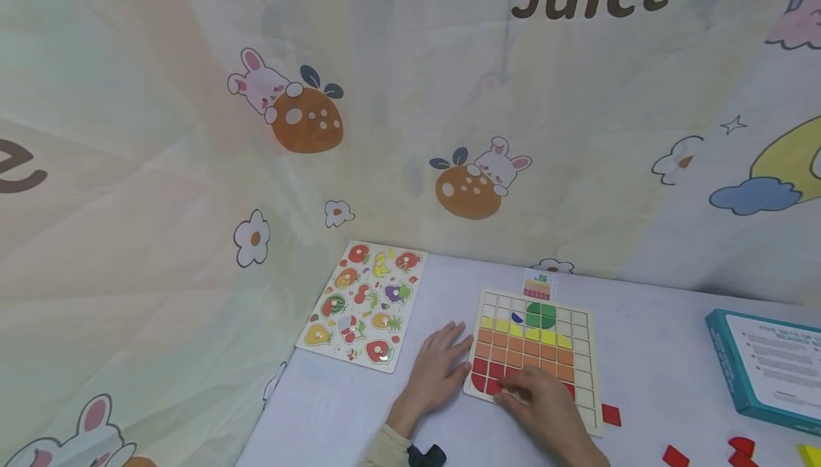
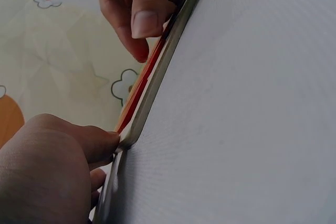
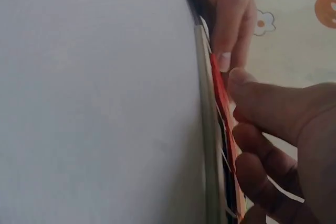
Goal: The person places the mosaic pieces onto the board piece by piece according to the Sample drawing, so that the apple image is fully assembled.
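Observation:
A wooden grid board [image 1: 586,410] lies on the white table, with red, orange and yellow tiles in rows, a green round shape [image 1: 541,315] and a small blue piece [image 1: 517,317]. My left hand [image 1: 436,371] rests at the board's left edge, fingers spread, its thumb touching the corner in the left wrist view. Over the lower red rows is my right hand [image 1: 545,399], its fingertips at the red tiles [image 3: 220,87]. In the left wrist view its thumb and forefinger look apart, with no piece seen between them.
Loose red tiles [image 1: 611,415] lie right of the board, with more red and yellow pieces nearer the front. A teal box [image 1: 770,374] stands at the right. Left of the board lies a fruit puzzle board [image 1: 359,303]. Behind it, a small picture card [image 1: 540,284] meets the printed curtain.

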Action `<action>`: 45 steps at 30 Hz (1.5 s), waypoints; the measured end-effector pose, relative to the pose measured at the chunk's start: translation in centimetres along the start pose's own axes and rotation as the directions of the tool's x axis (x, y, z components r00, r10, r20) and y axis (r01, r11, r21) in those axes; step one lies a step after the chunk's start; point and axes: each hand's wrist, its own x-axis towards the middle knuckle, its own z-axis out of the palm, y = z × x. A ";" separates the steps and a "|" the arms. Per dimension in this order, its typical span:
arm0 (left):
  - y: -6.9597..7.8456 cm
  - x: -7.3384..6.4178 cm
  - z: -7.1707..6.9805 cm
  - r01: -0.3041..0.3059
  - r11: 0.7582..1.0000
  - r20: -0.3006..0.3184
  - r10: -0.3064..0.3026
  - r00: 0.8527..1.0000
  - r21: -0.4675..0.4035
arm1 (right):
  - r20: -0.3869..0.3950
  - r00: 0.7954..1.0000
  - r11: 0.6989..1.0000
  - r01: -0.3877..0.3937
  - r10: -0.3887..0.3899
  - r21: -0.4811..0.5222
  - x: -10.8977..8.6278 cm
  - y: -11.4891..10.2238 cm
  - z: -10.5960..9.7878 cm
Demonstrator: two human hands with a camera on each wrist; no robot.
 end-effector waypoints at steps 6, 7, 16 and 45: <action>0.2 0.0 0.0 0.005 1.000 -0.001 -0.005 1.000 -0.016 | -0.044 0.999 0.999 -0.022 0.024 0.040 -1.3 2.1 -2.1; 0.2 0.0 0.0 0.005 1.000 -0.001 -0.005 1.000 -0.014 | -0.057 0.998 0.998 -0.033 0.036 0.046 -1.6 2.8 -2.6; 0.0 -0.1 -0.1 0.012 1.000 0.000 -0.012 1.000 -0.008 | 0.057 0.968 0.970 -0.242 0.244 -0.035 -3.2 10.5 -6.9; 0.0 -0.2 0.1 -0.018 1.000 -0.025 0.018 1.000 -0.014 | 0.180 0.943 0.960 -0.271 0.278 -0.064 -3.2 13.7 -7.2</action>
